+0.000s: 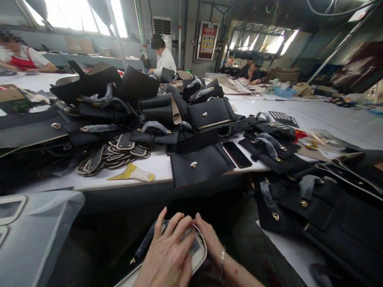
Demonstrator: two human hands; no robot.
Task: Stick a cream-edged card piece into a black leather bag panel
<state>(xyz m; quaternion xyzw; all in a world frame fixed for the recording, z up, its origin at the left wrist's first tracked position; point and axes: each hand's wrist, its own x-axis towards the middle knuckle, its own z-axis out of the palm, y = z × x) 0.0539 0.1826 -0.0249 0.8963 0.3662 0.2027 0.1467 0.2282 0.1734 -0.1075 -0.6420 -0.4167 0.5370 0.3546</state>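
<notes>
Low in the frame's centre, left hand (167, 255) laid flat over a pale-edged bag panel (199, 249), fingers spread and pressing on its top face. Right hand (209, 239) just beside, at the panel's right edge, fingertips meeting those of the left; bracelet (222, 257) at the wrist. Left grip open and flat, resting on the panel rather than closed round it. Right grip partly curled against the panel's rim; cannot tell whether closed on it. Panel held below the desk edge, near the lap, dark strap (143, 247) trailing off its left side.

Above, across the middle of the frame, white desk (155, 167) heaped with black handbags (209, 113) with gold clasps. Flat black flap (200, 165) with 1 gold clasp overhanging the near edge. Black phone (237, 154) just right of it. Fan of dark strap pieces (113, 153) at centre left, yellow-and-white scrap (133, 173) in front of them. More black bags (314, 199) stacked at lower right. Clear plastic sheet (38, 227) at lower left.

Upper left of the frame, person in red and white (20, 57) seated; upper centre, person in a white shirt (164, 57).
</notes>
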